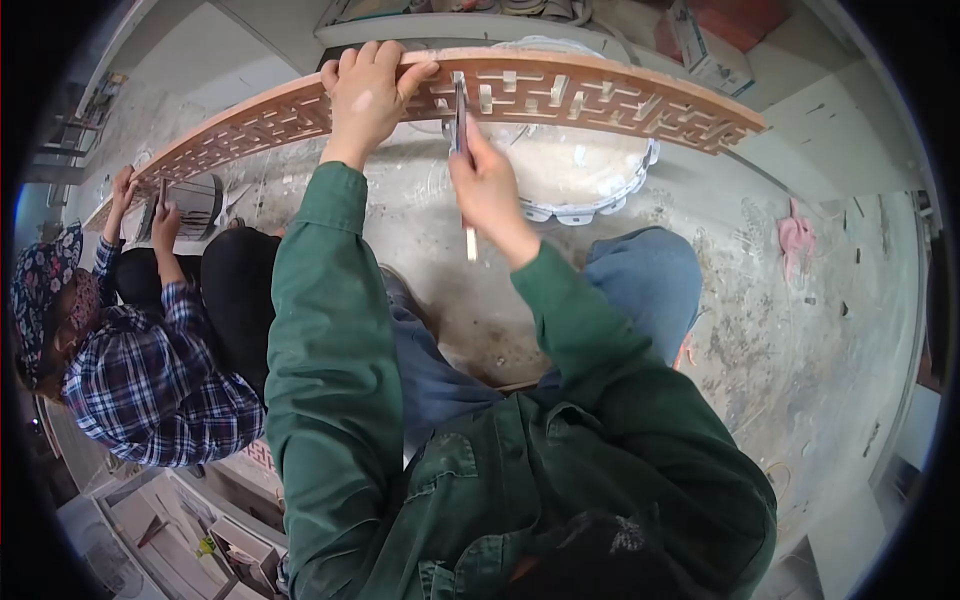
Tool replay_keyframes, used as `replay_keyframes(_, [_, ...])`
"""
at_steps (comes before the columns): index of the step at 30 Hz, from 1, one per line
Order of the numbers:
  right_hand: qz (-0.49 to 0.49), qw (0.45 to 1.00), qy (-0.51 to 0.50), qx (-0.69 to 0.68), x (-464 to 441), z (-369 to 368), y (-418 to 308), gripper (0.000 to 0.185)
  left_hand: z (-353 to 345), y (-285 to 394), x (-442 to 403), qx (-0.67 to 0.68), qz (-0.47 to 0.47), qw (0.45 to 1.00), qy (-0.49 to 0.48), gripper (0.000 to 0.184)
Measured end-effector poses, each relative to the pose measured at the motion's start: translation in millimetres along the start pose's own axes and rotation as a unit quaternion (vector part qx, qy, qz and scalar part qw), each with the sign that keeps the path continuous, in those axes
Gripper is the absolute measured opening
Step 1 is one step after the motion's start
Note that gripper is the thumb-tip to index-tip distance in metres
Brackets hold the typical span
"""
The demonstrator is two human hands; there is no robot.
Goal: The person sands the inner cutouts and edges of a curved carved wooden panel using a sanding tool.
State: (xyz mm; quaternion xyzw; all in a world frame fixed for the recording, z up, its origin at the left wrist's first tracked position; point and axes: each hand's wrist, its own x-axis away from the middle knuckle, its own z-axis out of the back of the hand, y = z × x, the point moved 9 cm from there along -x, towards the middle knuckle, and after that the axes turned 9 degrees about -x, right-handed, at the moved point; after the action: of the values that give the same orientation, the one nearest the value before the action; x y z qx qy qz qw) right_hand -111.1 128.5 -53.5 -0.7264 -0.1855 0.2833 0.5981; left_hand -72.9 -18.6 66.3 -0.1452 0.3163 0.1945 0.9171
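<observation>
A long, reddish-brown lattice panel (620,95) with pale patches in its openings stretches across the top of the view. My left hand (368,98) is closed over its upper edge, fingers on top and thumb on the near side. Right of it, my right hand (487,180) is wrapped round a narrow, dark tool (461,118) held upright. The tool's upper end lies against the panel's face, and a pale end sticks out below my hand. What the tool's tip touches is too small to tell.
A co-worker in a plaid shirt (160,375) sits at the left, both hands near the panel's left end. Behind the panel lies a round white tray (575,170). A wire basket (200,208) stands at the left, a pink cloth (796,238) on the floor at the right.
</observation>
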Motion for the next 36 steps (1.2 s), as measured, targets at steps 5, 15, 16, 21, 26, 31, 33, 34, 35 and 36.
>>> replay_keyframes(5, [-0.064, 0.996, -0.063, 0.000, -26, -3, 8, 0.046, -1, -2, 2, 0.001, -0.005, 1.000, 0.001, 0.047])
replay_keyframes(15, [-0.053, 0.997, -0.053, 0.015, -23, -1, 4, 0.053, 1, -1, 1, 0.010, 0.003, 1.000, -0.011, 0.045])
replay_keyframes(16, [-0.056, 0.997, -0.057, 0.016, -24, -1, 1, 0.053, 2, -1, 1, 0.016, 0.000, 1.000, -0.011, 0.045])
replay_keyframes(21, [-0.104, 0.989, -0.104, 0.031, 48, -5, -5, 0.052, 2, -1, 0, 0.008, 0.004, 1.000, -0.009, 0.044])
replay_keyframes(26, [-0.219, 0.959, -0.125, -0.130, 89, -1, 20, 0.050, 1, 0, 1, 0.015, 0.002, 1.000, -0.010, 0.046])
replay_keyframes(31, [-0.213, 0.952, -0.123, -0.185, 61, 4, 5, 0.026, 2, 0, 0, 0.015, 0.004, 1.000, -0.012, 0.046])
replay_keyframes(33, [-0.242, 0.937, -0.102, -0.229, 52, 1, 9, 0.028, 3, -1, 1, 0.007, 0.002, 1.000, -0.006, 0.045])
replay_keyframes(34, [-0.257, 0.929, -0.091, -0.251, 49, 0, 10, 0.029, 4, 0, 1, -0.002, 0.000, 1.000, 0.001, 0.043])
replay_keyframes(35, [-0.262, 0.931, -0.086, -0.238, 46, 0, 10, 0.029, 5, 1, 1, -0.009, -0.002, 1.000, 0.008, 0.042])
replay_keyframes(36, [-0.267, 0.933, -0.080, -0.226, 39, -2, 3, 0.029, 4, 1, 1, -0.010, -0.002, 1.000, 0.001, 0.042])
